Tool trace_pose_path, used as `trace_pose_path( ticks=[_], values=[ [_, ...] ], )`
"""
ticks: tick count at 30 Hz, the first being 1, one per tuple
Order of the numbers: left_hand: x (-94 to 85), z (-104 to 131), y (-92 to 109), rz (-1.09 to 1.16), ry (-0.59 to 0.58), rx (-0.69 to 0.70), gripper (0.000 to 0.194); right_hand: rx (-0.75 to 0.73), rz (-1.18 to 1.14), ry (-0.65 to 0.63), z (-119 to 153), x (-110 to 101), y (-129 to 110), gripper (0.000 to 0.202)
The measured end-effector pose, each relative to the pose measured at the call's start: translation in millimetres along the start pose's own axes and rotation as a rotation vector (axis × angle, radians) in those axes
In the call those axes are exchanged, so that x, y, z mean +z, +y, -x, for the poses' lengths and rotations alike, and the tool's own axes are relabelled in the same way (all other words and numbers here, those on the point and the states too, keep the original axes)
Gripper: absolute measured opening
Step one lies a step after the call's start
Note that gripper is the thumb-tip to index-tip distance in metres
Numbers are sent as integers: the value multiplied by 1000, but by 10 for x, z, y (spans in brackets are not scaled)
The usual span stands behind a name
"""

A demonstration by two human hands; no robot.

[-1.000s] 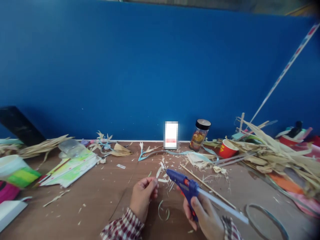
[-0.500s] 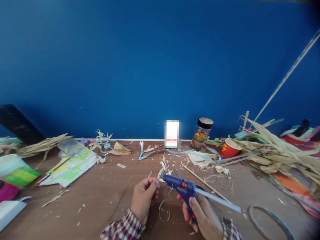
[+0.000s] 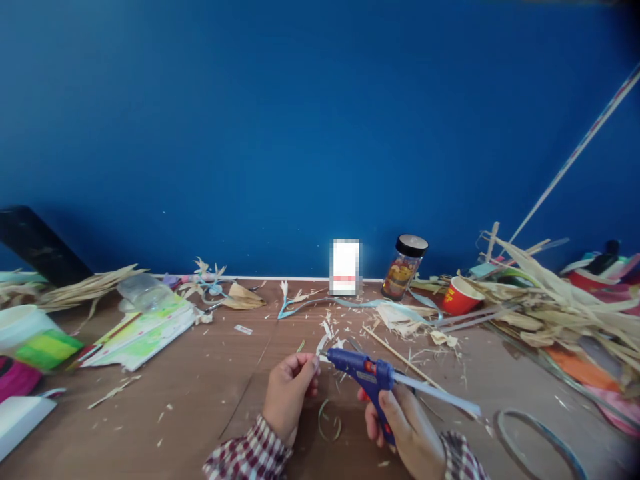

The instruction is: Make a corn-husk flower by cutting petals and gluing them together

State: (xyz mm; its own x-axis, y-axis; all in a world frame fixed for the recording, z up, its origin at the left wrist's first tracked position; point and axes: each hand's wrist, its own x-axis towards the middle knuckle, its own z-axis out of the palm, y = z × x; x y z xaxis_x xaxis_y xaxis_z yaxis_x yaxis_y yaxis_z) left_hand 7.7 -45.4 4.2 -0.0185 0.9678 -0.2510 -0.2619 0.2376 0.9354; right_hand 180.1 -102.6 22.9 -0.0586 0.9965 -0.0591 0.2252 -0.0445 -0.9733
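Note:
My right hand (image 3: 407, 420) is wrapped round the handle of a blue hot glue gun (image 3: 357, 367), with a long translucent glue stick (image 3: 440, 393) poking out of its back end. The gun's nozzle points left, close to the fingertips of my left hand (image 3: 293, 387). Thumb and forefinger of that hand are pinched together on something small that I cannot make out. Just beyond the nozzle lie pale husk scraps (image 3: 325, 333). A curled green strip (image 3: 327, 421) rests on the table between my wrists.
A lidded glass jar (image 3: 401, 270) and a red paper cup (image 3: 463, 297) stand at the back. Dried husks (image 3: 555, 293) pile up on the right. A thin stick (image 3: 400, 350) lies beyond the gun. On the left are a painted sheet (image 3: 145, 333) and a white-green cup (image 3: 35, 337).
Almost nothing differs. The glue gun and both hands have shifted very slightly to the right in the picture, along with the things on the left side of the table.

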Motion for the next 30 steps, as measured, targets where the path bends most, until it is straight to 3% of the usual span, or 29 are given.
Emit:
trace_pose_path(
  ticks=[30],
  values=[
    [10, 9, 12, 7, 4, 8, 19, -22, 155, -64, 13, -25, 29, 47]
  ],
)
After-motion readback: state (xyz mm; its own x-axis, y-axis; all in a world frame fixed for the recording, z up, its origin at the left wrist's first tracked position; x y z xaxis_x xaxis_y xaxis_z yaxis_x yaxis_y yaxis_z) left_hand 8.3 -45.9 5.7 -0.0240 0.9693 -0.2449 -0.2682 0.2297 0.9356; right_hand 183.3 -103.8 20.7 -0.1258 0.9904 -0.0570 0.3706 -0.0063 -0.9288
